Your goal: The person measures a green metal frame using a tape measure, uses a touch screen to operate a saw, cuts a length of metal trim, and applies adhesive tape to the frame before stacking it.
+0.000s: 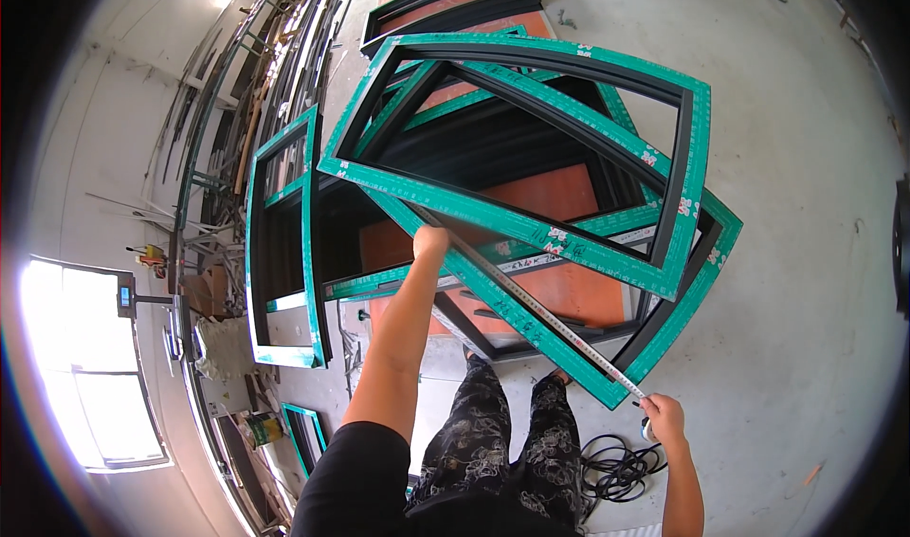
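A pale tape measure blade is stretched straight along the near bar of a dark window frame covered in green film. My left hand is closed at the blade's upper-left end, against the frame's bar; its fingertips are partly hidden. At the frame's near right corner, my right hand grips the other end of the tape, with part of its round case showing below the fingers. Another green-filmed frame lies askew on top of this one, just beyond my hands.
More frames are stacked beneath, over orange-red boards. A narrow green frame stands at the left, by racks of long profiles. A coiled black cable lies on the floor near my feet. A bright window is at far left.
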A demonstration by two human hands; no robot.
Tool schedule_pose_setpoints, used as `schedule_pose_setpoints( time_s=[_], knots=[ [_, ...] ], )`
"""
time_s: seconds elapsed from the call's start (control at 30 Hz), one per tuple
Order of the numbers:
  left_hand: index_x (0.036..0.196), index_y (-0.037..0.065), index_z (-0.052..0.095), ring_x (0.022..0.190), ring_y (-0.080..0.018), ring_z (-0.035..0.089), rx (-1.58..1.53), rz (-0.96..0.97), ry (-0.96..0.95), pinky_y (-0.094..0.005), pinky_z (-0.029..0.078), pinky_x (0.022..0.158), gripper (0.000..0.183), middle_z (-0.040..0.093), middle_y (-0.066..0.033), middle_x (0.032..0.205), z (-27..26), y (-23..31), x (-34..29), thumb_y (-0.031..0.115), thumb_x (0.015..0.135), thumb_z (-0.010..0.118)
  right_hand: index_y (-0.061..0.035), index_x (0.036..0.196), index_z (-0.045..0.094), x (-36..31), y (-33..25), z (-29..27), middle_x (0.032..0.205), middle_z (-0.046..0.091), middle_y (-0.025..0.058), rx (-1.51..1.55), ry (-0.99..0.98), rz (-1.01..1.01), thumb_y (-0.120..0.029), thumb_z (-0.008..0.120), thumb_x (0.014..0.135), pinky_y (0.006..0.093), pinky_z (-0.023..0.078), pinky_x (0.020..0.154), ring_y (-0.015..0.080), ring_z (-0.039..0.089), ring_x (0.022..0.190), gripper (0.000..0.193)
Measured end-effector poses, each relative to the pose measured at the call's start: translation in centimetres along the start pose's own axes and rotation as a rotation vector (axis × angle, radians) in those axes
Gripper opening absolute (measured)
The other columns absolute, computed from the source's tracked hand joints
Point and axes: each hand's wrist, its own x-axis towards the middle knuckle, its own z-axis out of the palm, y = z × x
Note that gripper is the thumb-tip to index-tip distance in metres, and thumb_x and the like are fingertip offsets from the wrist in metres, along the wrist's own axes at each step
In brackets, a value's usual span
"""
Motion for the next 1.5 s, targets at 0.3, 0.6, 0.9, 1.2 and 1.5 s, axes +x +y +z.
schedule_pose_setpoints(
  time_s=[0.3, 0.6, 0.9, 1.2, 1.5],
  knots=[
    [0.086, 0.01, 0.074, 0.09, -0.026, 0.071, 1.102, 0.627, -0.051, -0.0422, 0.057, 0.07, 0.015, 0.073, -0.0098, 0.096, 1.6, -2.4, 5.2, 0.02, 0.082, 0.064, -0.0036, 0.071, 0.056, -0.1, -0.9, -1.3, 0.067, 0.053, 0.0177, -0.094, 0.043, -0.04, -0.033, 0.06, 0.091, 0.0485, 0.038, 0.057, 0.038, 0.053, 0.065, 0.036],
    [0.067, 0.015, 0.051, 0.044, -0.0057, 0.035, -0.346, -0.214, -0.485, -0.0182, 0.025, 0.038, 0.028, 0.048, 0.005, 0.057, -0.6, 0.3, 3.4, 0.025, 0.092, 0.058, -0.0061, 0.076, 0.062, -0.5, 0.3, -0.8, 0.065, 0.055, 0.0125, -0.14, 0.139, -0.062, -0.03, 0.063, 0.088, 0.0469, 0.041, 0.058, 0.0341, 0.055, 0.066, 0.027],
    [0.067, 0.014, 0.052, 0.045, -0.0069, 0.036, -0.268, -0.191, -0.432, -0.0199, 0.026, 0.04, 0.027, 0.045, 0.0051, 0.057, -2.4, 0.5, 3.0, 0.025, 0.09, 0.059, -0.0056, 0.075, 0.062, -0.1, 0.2, 0.4, 0.067, 0.057, 0.0076, -0.232, 0.273, -0.181, -0.022, 0.068, 0.084, 0.0413, 0.044, 0.062, 0.0289, 0.055, 0.067, 0.019],
    [0.067, 0.012, 0.055, 0.044, -0.0065, 0.036, -0.282, -0.178, -0.47, -0.0188, 0.028, 0.04, 0.024, 0.046, 0.0045, 0.056, -2.3, 0.9, 3.1, 0.021, 0.088, 0.059, -0.0097, 0.076, 0.063, -0.2, 0.5, 0.7, 0.067, 0.057, 0.0053, -0.32, 0.292, -0.182, -0.027, 0.067, 0.085, 0.04, 0.046, 0.064, 0.0268, 0.057, 0.069, 0.021],
    [0.068, 0.012, 0.054, 0.047, -0.0055, 0.039, -0.299, -0.192, -0.49, -0.0174, 0.029, 0.039, 0.024, 0.047, 0.0045, 0.058, -2.4, 1.2, 2.7, 0.021, 0.09, 0.058, -0.01, 0.075, 0.063, 0.0, 0.7, 0.9, 0.067, 0.057, 0.0046, -0.31, 0.31, -0.201, -0.027, 0.067, 0.085, 0.0397, 0.046, 0.065, 0.0266, 0.057, 0.069, 0.02]
  ],
)
